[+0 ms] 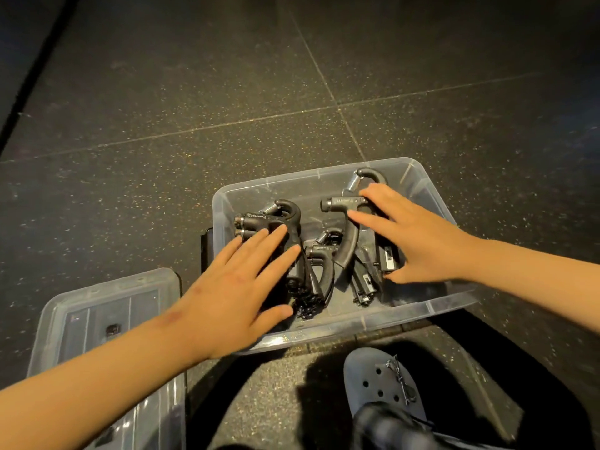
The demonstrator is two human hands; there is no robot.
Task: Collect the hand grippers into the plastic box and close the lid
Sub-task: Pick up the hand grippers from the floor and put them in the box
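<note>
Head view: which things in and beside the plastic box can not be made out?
Hand grippers: head view, left hand and right hand cover the pile, so no count.
Lid: head view, left forearm crosses it; bottom edge cuts it.
Gripper lettering: too small.

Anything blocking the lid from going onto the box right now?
Yes: the left hand and right hand rest on the hand grippers inside the box. The lid lies on the floor beside it.

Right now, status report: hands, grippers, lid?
Left hand open, flat on the hand grippers; right hand open, spread over them. Grippers inside the plastic box. Lid off, on the floor at left. No obstruction seen.
</note>
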